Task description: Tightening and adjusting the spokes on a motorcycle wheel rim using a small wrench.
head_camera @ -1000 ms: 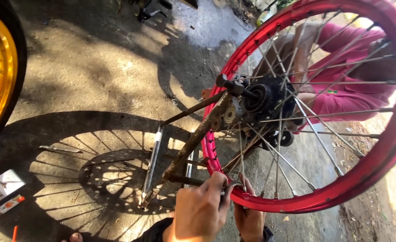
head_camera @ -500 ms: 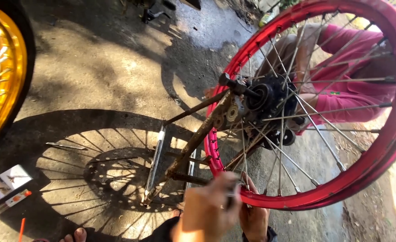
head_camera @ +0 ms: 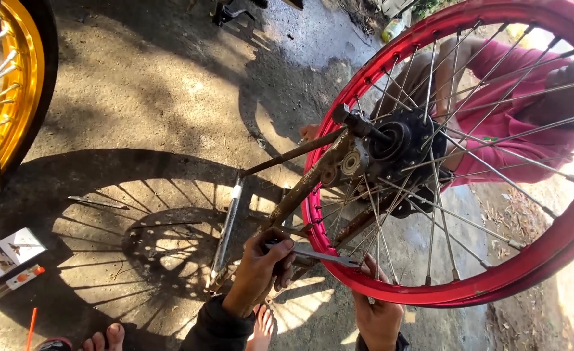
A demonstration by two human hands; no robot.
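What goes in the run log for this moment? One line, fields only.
left hand: holds slim metal tool | right hand: on red wheel rim | wheel: mounted on rusty stand

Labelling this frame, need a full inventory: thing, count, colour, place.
spoked wheel rim: 1, red, right, upright on a stand
hub: 1, black, centre of the red rim
truing stand: 1, rusty brown metal, centre, carrying the wheel axle
gold wheel: 1, gold rim with black tyre, top left edge
flat metal tool: 1, grey, bottom centre, held against the spokes
small carton: 1, pale with pictures, on the ground at left
other person: 1, pink clothing, behind the wheel at right
bare feet: toes at bottom edge, on the concrete ground
left hand: 1, bottom centre, gripping the flat metal tool
right hand: 1, bottom, fingers at the spokes near the rim
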